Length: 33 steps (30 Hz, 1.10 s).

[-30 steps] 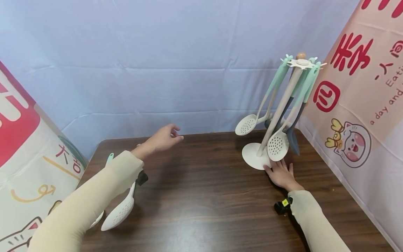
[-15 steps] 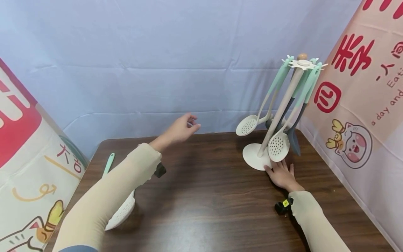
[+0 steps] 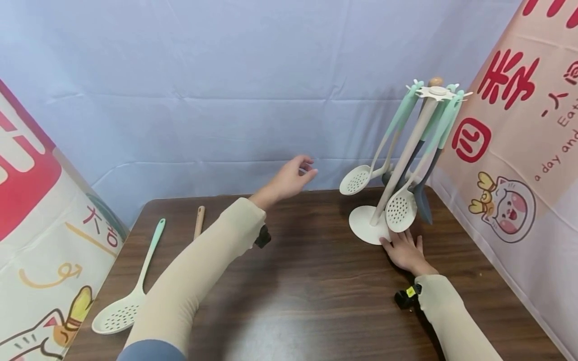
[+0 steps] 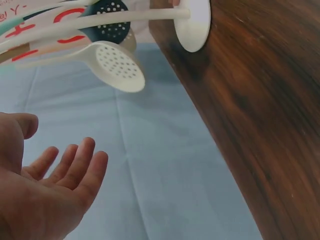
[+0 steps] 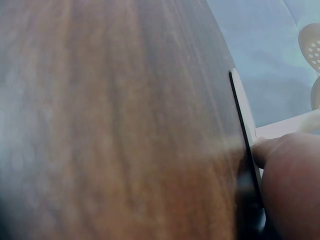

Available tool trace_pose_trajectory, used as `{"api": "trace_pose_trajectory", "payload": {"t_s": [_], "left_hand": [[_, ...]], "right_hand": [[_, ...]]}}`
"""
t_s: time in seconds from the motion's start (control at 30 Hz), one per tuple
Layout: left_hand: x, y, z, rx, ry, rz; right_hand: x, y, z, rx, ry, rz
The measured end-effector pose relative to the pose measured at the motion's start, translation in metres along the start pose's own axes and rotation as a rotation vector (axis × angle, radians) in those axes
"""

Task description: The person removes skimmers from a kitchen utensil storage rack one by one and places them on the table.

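Several kitchen utensils hang from a white utensil stand near the far right corner of the dark wooden tabletop. A white perforated spoon juts out on the side facing the left hand, between that hand and the pole. Another, the front perforated spoon, hangs right above the right hand and hides part of its fingertips; a dark blue-grey utensil hangs just beside it. The left wrist view also shows a dark perforated head behind the pole.

Well apart, at the left, a perforated skimmer with a mint-green handle lies flat. A wooden handle shows beyond the left sleeve, which covers the rest of it. A pale blue cloth hangs behind the far edge.

The left arm reaches forward and across, its hand in the air near that edge, clear of the stand. Its grip is loose, thumb apart from gently bent fingers, with hold of nothing. The right arm lies low, palm down; its grip is spread, fingers extended, thumb touching the rim of the round base without curling round it.
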<state>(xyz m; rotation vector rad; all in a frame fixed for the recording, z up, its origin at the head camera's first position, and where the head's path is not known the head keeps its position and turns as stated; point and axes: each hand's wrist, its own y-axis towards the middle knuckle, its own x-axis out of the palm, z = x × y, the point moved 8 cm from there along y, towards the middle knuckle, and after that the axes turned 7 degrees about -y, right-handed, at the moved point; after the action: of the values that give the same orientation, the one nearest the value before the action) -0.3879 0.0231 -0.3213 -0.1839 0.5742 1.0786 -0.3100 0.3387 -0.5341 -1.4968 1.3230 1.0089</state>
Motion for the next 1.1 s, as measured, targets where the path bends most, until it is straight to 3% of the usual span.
{"api": "trace_pose_trajectory", "payload": {"t_s": [0.23,0.5,1.1], "left_hand": [[0.013,0.017,0.026,0.058,-0.061,0.034],[0.034,0.032,0.041,0.034,-0.122,0.030],[0.068,0.065,0.085,0.051,-0.096,-0.004]], "right_hand": [[-0.007,-0.003,-0.004,0.000,0.013,0.017],[-0.005,-0.004,-0.005,-0.003,0.021,0.029],[-0.003,-0.003,-0.005,0.001,0.017,-0.003]]}}
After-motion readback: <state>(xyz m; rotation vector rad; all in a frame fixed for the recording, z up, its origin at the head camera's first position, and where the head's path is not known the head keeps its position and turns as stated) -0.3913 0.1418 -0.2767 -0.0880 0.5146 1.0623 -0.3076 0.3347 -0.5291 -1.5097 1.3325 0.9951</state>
